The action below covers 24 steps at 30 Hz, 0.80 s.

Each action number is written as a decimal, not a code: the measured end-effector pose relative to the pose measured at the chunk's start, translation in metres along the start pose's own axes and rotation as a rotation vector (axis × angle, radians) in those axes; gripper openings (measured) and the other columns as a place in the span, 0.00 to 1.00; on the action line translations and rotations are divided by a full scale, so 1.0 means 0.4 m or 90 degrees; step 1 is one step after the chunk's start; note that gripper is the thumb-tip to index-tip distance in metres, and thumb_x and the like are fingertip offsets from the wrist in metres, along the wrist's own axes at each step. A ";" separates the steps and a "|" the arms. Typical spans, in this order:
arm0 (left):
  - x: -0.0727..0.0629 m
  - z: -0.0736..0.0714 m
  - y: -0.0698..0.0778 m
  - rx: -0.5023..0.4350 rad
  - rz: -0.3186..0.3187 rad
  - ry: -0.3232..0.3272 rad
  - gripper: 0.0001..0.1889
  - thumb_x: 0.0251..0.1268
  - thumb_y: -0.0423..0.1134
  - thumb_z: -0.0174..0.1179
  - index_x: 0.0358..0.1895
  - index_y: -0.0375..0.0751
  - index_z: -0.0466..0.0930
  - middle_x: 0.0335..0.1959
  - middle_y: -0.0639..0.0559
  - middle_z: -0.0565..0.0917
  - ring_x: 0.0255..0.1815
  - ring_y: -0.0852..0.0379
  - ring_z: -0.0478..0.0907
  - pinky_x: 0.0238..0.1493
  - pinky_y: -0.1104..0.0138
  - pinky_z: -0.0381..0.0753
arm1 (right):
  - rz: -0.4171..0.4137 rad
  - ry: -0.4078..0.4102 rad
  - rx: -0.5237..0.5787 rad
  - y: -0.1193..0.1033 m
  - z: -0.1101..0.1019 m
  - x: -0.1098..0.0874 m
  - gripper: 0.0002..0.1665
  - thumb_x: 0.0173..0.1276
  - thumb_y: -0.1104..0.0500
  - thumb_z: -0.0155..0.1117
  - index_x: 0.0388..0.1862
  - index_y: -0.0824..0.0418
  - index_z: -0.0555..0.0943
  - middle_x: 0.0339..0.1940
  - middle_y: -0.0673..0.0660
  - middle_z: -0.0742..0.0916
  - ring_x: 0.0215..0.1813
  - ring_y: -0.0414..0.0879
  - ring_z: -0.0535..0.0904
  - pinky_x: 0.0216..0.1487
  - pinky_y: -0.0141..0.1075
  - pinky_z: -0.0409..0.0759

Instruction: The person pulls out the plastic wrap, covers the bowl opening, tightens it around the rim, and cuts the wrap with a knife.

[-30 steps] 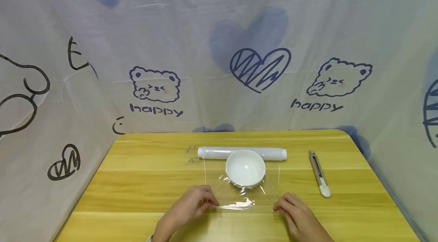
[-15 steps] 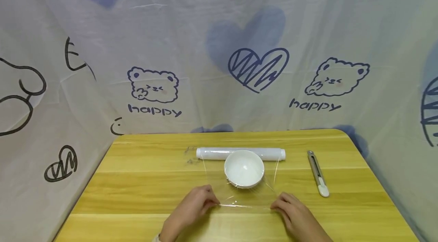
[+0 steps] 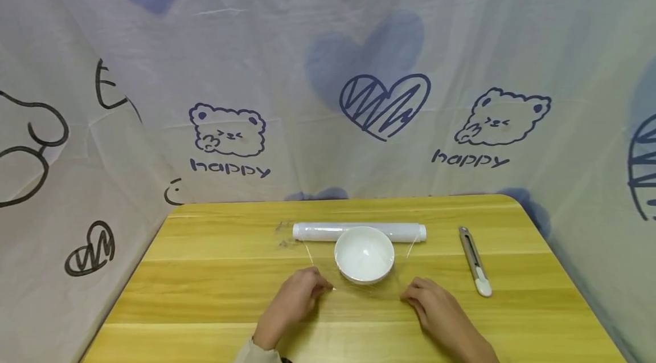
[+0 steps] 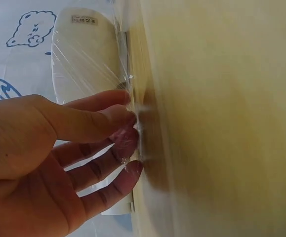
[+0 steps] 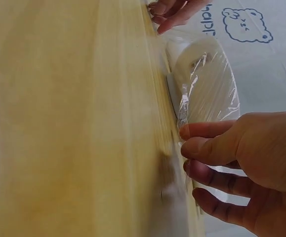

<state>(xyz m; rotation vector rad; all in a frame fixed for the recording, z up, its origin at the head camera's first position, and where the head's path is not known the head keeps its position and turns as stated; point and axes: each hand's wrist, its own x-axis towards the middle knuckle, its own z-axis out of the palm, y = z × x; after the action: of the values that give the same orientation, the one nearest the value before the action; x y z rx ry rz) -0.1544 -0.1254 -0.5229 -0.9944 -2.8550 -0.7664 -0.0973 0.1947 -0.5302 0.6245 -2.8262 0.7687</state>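
Note:
A white bowl (image 3: pixel 364 255) stands on the table with clear plastic wrap (image 5: pixel 217 86) stretched over its top and down its near side. Just left of the bowl, my left hand (image 3: pixel 299 297) pinches one corner of the wrap between thumb and forefinger, low over the wood. My right hand (image 3: pixel 430 306) pinches the opposite corner at the bowl's right. In the left wrist view the film clings near the left fingertips (image 4: pixel 128 170). Behind the bowl lies the white roll of wrap (image 3: pixel 312 231), partly hidden by it, with the film running from it.
A utility knife (image 3: pixel 475 261) with a pale end lies on the table right of the bowl. The wooden table (image 3: pixel 205 294) ends at the back against a printed cloth (image 3: pixel 287 95). Dark smudges mark the wood by the roll's left end.
Both hands have moved away from me, toward the bowl's base, still holding the wrap. The film's near edge has come closer to the bowl. Bowl, roll and knife stay put.

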 end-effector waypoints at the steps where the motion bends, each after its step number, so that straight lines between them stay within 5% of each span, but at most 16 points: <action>1: 0.003 0.001 -0.002 -0.008 -0.003 -0.001 0.07 0.64 0.26 0.68 0.39 0.40 0.92 0.32 0.53 0.85 0.35 0.60 0.81 0.39 0.67 0.84 | 0.002 0.005 -0.004 0.002 0.003 0.006 0.10 0.69 0.67 0.69 0.38 0.52 0.90 0.36 0.40 0.83 0.41 0.37 0.79 0.43 0.37 0.84; 10: 0.032 -0.015 -0.033 -0.155 -0.061 -0.015 0.08 0.70 0.27 0.63 0.46 0.34 0.89 0.43 0.45 0.88 0.48 0.47 0.84 0.52 0.53 0.84 | 0.048 0.000 0.014 0.022 0.018 0.065 0.08 0.68 0.66 0.71 0.41 0.55 0.90 0.39 0.44 0.87 0.47 0.44 0.82 0.50 0.44 0.84; 15: 0.050 -0.019 -0.045 -0.234 -0.072 -0.036 0.11 0.76 0.30 0.57 0.54 0.32 0.85 0.54 0.40 0.87 0.60 0.40 0.80 0.62 0.46 0.78 | 0.101 0.009 0.111 0.035 0.012 0.092 0.08 0.68 0.69 0.70 0.42 0.58 0.89 0.43 0.51 0.90 0.49 0.50 0.86 0.52 0.48 0.85; 24: 0.081 0.012 -0.051 -0.412 -0.125 0.006 0.13 0.80 0.29 0.51 0.54 0.31 0.85 0.53 0.41 0.86 0.58 0.44 0.80 0.59 0.54 0.81 | 0.204 0.020 0.307 0.045 0.027 0.133 0.09 0.74 0.66 0.65 0.51 0.62 0.85 0.45 0.54 0.90 0.50 0.48 0.86 0.52 0.39 0.84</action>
<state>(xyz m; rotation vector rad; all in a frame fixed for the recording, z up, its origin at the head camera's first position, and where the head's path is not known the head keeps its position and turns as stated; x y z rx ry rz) -0.1915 -0.1182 -0.5303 -0.7270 -2.7607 -1.7747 -0.1533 0.1845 -0.5348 0.2014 -2.7512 1.5241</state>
